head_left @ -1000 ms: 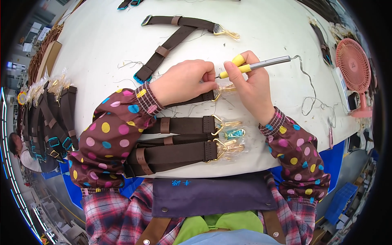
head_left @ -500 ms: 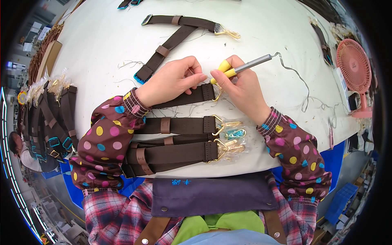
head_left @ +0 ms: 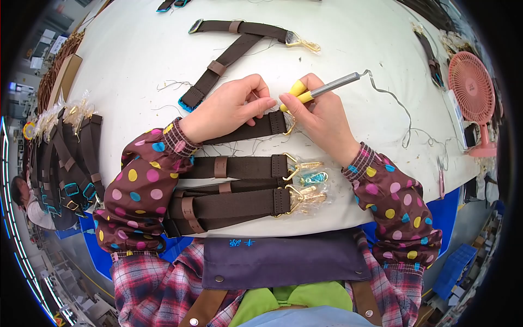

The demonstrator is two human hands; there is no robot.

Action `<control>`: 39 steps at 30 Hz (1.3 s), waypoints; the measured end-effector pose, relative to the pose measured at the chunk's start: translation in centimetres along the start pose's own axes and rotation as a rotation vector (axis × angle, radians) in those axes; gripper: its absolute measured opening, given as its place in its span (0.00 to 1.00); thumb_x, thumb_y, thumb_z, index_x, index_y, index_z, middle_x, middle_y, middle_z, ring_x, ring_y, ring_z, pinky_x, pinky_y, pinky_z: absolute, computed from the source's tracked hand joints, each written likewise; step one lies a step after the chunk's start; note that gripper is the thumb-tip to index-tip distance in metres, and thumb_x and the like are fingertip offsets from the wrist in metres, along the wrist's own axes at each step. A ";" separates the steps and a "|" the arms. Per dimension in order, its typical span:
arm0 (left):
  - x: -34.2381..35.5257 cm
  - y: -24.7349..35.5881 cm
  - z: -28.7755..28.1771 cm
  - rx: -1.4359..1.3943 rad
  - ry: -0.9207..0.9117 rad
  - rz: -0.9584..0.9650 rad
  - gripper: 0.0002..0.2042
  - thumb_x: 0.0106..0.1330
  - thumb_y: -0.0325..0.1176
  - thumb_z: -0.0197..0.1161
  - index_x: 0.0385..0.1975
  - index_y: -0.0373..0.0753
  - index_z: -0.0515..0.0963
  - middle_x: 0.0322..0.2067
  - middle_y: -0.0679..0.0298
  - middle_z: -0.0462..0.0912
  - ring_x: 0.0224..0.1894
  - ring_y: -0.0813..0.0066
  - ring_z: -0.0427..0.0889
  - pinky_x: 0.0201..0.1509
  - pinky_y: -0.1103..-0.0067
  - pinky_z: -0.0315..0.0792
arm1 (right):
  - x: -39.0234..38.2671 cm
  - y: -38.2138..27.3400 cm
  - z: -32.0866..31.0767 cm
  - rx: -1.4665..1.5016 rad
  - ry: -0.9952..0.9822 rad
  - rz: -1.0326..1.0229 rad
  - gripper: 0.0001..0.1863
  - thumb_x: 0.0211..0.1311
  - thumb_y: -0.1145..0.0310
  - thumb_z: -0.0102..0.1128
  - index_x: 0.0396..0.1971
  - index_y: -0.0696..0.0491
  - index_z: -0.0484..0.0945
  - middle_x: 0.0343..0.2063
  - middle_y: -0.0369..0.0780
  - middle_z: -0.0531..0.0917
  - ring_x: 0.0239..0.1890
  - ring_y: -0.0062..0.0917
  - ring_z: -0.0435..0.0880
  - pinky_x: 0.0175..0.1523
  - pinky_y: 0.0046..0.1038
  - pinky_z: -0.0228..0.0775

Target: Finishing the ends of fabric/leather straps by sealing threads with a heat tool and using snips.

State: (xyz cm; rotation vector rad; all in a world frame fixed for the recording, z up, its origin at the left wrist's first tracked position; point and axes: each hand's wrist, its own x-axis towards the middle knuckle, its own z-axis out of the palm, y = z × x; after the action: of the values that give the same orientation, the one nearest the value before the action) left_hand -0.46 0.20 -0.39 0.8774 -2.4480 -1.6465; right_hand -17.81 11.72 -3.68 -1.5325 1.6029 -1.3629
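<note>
Your left hand (head_left: pixel 229 109) lies flat on the brown webbing strap (head_left: pixel 245 128), its fingers (head_left: pixel 261 103) pressed together on the strap's upper edge just short of the gold clasp (head_left: pixel 289 124) at its end. Your right hand (head_left: pixel 321 117) has its fingers (head_left: pixel 291 101) clamped around the yellow grip of the corded hot-tip tool (head_left: pixel 327 87), with the tip pointing down at the strap end, right between your two sets of fingertips. The risk here, as I judge it, is closeness: your left fingertips sit nearly touching the tool's working end, so a small slip of the right hand could bring it against your skin or mark the webbing beyond the spot you mean to treat. The grey cord (head_left: pixel 392 103) trails away from your right fingers across the tabletop (head_left: pixel 136 60); if it snags, it could tug the tool off line. Loose thread ends (head_left: pixel 169 84) lie beyond your left fingers and could catch under the strap. Nearer you than your fingers, two more straps with bagged clasps (head_left: pixel 305 185) wait; a dragged sleeve could shift them.
</note>
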 end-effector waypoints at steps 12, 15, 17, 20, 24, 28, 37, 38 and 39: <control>-5.9 -1.8 -1.9 0.769 0.185 0.248 0.15 0.56 0.36 0.70 0.32 0.38 0.70 0.30 0.60 0.73 0.34 0.59 0.76 0.36 0.71 0.71 | -1.4 0.5 -3.2 -0.423 -0.232 -0.400 0.10 0.56 0.71 0.65 0.38 0.54 0.77 0.32 0.41 0.81 0.35 0.36 0.80 0.41 0.32 0.73; -6.0 -1.5 -2.0 0.685 0.223 0.220 0.14 0.59 0.35 0.69 0.29 0.37 0.68 0.25 0.60 0.73 0.27 0.63 0.74 0.31 0.73 0.68 | -1.4 -0.2 -3.2 -0.385 -0.256 -0.350 0.10 0.55 0.74 0.64 0.37 0.54 0.76 0.34 0.42 0.81 0.38 0.37 0.79 0.43 0.33 0.73; -5.9 -0.4 -2.4 0.459 0.124 -0.012 0.13 0.61 0.34 0.68 0.29 0.36 0.68 0.20 0.60 0.73 0.22 0.67 0.72 0.28 0.75 0.67 | -1.5 -0.3 -3.5 -0.368 -0.207 -0.392 0.11 0.52 0.75 0.69 0.35 0.54 0.77 0.29 0.40 0.80 0.34 0.33 0.79 0.39 0.30 0.72; -8.1 2.7 -3.5 0.511 0.036 -0.057 0.13 0.63 0.37 0.66 0.30 0.36 0.69 0.19 0.57 0.77 0.23 0.58 0.78 0.27 0.70 0.69 | -2.6 -2.4 -3.9 -0.288 -0.235 -0.347 0.12 0.52 0.74 0.70 0.36 0.54 0.76 0.29 0.41 0.80 0.34 0.35 0.79 0.39 0.30 0.73; -10.6 4.2 -2.9 0.581 -0.222 0.003 0.13 0.64 0.43 0.63 0.32 0.40 0.72 0.22 0.59 0.78 0.27 0.58 0.80 0.31 0.68 0.71 | -6.5 -4.7 -4.3 -0.229 -0.408 -0.341 0.12 0.54 0.72 0.66 0.38 0.54 0.75 0.32 0.42 0.80 0.37 0.37 0.79 0.41 0.33 0.73; -8.2 3.6 -3.5 0.622 -0.235 0.014 0.13 0.65 0.43 0.63 0.35 0.40 0.73 0.28 0.60 0.80 0.34 0.59 0.81 0.36 0.69 0.73 | -7.3 -4.3 -4.5 -0.184 -0.488 -0.281 0.14 0.54 0.69 0.68 0.38 0.53 0.75 0.33 0.41 0.79 0.37 0.37 0.79 0.41 0.33 0.73; 7.9 -2.7 -11.4 0.998 0.439 0.334 0.20 0.58 0.23 0.55 0.52 0.43 0.70 0.50 0.60 0.75 0.55 0.58 0.74 0.59 0.66 0.68 | 4.3 -1.4 -6.8 -0.412 -0.022 -0.198 0.09 0.64 0.68 0.60 0.40 0.55 0.75 0.30 0.46 0.81 0.30 0.39 0.81 0.35 0.33 0.73; 9.1 -2.9 -11.1 1.002 0.438 0.358 0.20 0.58 0.23 0.55 0.52 0.43 0.70 0.50 0.60 0.75 0.55 0.58 0.74 0.59 0.66 0.68 | 5.7 -0.4 -7.0 -0.450 0.016 -0.152 0.09 0.64 0.69 0.60 0.41 0.55 0.75 0.31 0.46 0.82 0.32 0.39 0.82 0.37 0.34 0.73; 9.9 -3.2 -10.6 0.994 0.411 0.277 0.22 0.56 0.22 0.54 0.53 0.44 0.70 0.51 0.60 0.75 0.56 0.58 0.74 0.63 0.60 0.64 | 6.7 0.7 -6.8 -0.483 0.052 -0.104 0.10 0.63 0.69 0.60 0.42 0.55 0.74 0.33 0.46 0.82 0.34 0.40 0.82 0.38 0.35 0.73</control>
State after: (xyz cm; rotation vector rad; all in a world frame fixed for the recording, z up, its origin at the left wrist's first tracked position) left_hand -3.61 -14.33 -1.17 0.7512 -2.8055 -0.0562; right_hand -25.58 7.28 -0.21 -1.8869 2.0135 -1.1231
